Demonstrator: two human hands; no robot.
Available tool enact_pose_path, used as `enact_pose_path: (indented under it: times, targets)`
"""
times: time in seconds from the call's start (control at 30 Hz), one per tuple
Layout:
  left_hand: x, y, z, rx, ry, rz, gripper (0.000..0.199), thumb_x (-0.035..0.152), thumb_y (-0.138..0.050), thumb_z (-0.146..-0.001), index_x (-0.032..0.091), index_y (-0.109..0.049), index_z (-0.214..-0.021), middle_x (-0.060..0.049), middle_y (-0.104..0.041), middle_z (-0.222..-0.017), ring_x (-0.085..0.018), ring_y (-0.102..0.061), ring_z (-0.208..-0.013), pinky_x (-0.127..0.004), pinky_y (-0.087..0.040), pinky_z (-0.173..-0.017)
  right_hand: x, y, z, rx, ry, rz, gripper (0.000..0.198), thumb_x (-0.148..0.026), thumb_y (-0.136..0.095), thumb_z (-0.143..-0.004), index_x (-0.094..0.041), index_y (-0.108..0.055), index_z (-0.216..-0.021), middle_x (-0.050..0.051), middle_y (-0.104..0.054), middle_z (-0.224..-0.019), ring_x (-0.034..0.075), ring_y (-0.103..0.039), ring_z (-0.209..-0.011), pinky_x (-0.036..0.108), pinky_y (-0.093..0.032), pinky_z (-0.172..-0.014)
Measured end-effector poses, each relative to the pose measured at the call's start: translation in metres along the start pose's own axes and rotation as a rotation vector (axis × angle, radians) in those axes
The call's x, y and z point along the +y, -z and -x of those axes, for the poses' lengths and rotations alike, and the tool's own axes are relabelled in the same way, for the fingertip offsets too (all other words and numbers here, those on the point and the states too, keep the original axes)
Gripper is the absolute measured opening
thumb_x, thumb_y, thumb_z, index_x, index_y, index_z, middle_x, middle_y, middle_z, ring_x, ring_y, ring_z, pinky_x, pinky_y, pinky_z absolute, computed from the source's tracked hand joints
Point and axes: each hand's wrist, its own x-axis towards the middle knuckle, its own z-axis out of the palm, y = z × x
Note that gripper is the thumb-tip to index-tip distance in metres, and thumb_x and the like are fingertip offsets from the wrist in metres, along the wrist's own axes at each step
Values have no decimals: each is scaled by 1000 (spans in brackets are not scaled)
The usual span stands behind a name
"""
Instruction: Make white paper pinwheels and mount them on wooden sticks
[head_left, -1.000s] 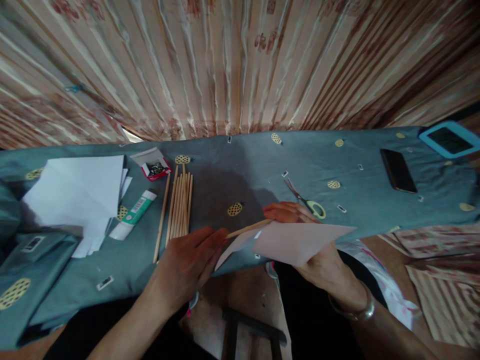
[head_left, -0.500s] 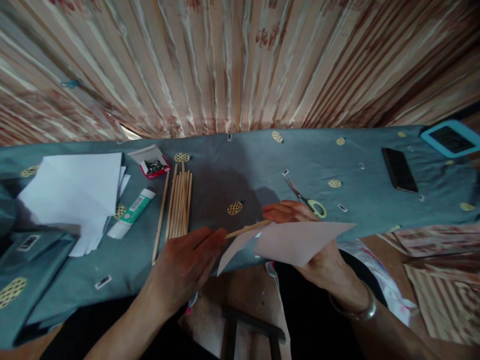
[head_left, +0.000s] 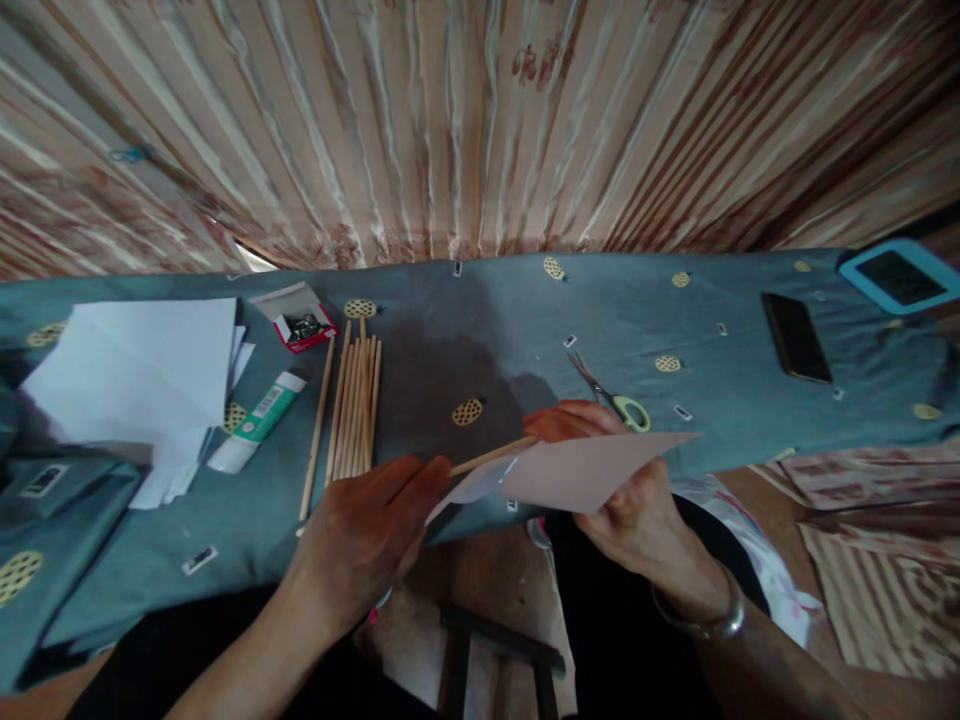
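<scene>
Between my hands, over the table's front edge, is a thin wooden stick (head_left: pixel 491 456) with a bent sheet of white paper (head_left: pixel 574 475) against it. My left hand (head_left: pixel 382 515) is closed on the stick's left end, close to the paper's left corner. Behind the paper, my right hand (head_left: pixel 637 515) grips the sheet and the stick's other end; several of its fingers are hidden by the paper. Just beyond the right hand lies a pair of scissors (head_left: pixel 630 412) with pale green handles, blades apart.
Left of my hands lie several wooden sticks (head_left: pixel 356 400), a green-and-white glue stick (head_left: pixel 259 420), a red-and-white box of small metal pieces (head_left: pixel 300 322) and a stack of white paper (head_left: pixel 150 360). A dark phone (head_left: pixel 796 338) and a blue-framed device (head_left: pixel 900 278) lie at the right.
The paper has tilted slightly and its left part has curled inward, towards the stick. Both hands keep their hold. The whole view has shifted a little.
</scene>
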Motion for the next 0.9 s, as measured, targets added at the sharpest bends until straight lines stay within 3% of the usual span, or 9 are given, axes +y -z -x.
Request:
enact_pose_path:
  times: [0.37,0.6,0.77,0.9]
  targets:
    - [0,0,5,12,-22,-19,20,15,-38,-101,14,-57,-108,-2,-65,-71,-12,-60,-50,-21,-43,-42,0,-2,-3,-35,12,-38,36,-5,-48,-89,-21,-58,-120,8,-72,-111,24,-63,-111,40,-56,-95]
    - [-1,-5,10,-52,26,8,22,15,-37,-101,16,-58,-109,-2,-67,-75,-11,-62,-53,-20,-48,-47,-1,-3,-6,-57,38,-60,30,-5,-45,-91,-19,-62,-111,9,-74,-109,23,-66,-109,42,-56,-96]
    - [-1,-8,7,-46,40,-6,26,20,-32,-105,15,-58,-105,-1,-64,-72,-12,-62,-53,-22,-51,-49,4,-3,-7,-74,-12,-70,32,-9,-52,-90,-17,-62,-119,10,-72,-118,24,-63,-114,43,-53,-101]
    - [0,-5,4,-14,46,-11,25,19,-34,-105,15,-58,-107,-2,-65,-74,-12,-63,-55,-22,-52,-49,5,-1,-9,2,-20,-152,43,-9,-57,-87,-19,-57,-129,10,-70,-121,23,-64,-115,42,-52,-102]
